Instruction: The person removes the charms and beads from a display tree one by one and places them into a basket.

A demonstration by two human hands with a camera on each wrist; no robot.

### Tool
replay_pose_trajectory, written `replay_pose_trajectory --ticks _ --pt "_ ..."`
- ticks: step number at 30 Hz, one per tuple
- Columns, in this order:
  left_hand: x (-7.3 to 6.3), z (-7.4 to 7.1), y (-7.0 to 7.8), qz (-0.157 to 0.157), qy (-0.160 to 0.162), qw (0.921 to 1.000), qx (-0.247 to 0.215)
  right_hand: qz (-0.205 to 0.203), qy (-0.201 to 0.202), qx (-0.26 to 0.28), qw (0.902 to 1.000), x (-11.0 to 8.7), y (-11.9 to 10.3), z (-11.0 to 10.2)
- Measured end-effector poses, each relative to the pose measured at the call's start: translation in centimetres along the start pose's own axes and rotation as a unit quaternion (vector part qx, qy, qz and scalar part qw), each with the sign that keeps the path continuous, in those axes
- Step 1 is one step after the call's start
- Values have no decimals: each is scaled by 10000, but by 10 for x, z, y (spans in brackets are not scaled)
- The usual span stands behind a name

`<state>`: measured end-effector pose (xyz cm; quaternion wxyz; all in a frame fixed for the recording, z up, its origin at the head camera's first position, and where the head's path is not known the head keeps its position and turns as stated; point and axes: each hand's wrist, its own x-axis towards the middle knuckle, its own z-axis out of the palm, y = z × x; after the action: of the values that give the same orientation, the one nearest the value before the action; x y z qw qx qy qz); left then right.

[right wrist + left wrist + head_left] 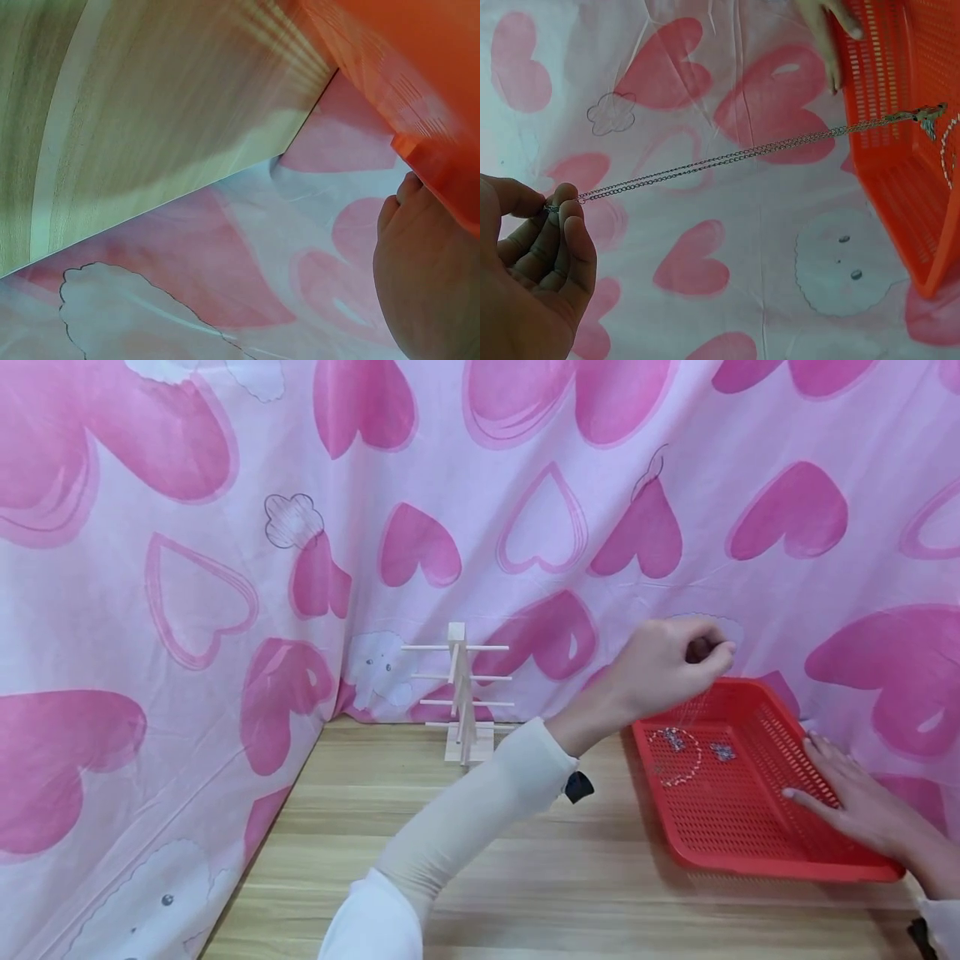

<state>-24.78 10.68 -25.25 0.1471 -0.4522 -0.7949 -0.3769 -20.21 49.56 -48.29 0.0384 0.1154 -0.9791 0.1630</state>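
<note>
High over the red plastic basket (780,858), my left hand (667,664) pinches one end of a fine chain necklace (739,155) between thumb and fingertips. Its doubled chain hangs taut, and a small ornate pendant (928,114) dangles at the lower end, inside the basket. Behind the pendant lies a ring of white beads (701,758), a bracelet or necklace. Another small silvery trinket (722,751) sits on the basket floor. My right hand (855,797) rests on the basket's right rim, fingers extended and thumb toward the inside.
A wooden rack (461,693) with several thin crossbars stands at the back of the wood-grain table (555,877), left of the basket. Pink heart-print cloth (480,485) hangs behind and along the left side.
</note>
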Motion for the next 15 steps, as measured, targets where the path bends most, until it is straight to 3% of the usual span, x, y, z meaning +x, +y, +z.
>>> replay_pose_trajectory --ticks 6,11,15 --pt "10 16 9 170 -16 9991 388 -185 137 -337 9992 0 2 1" --pt "17 31 19 -315 -553 9979 121 -231 98 -390 9989 1 3 1" --pt "22 45 26 -683 -912 9932 222 -286 116 -338 9990 -1 2 2"
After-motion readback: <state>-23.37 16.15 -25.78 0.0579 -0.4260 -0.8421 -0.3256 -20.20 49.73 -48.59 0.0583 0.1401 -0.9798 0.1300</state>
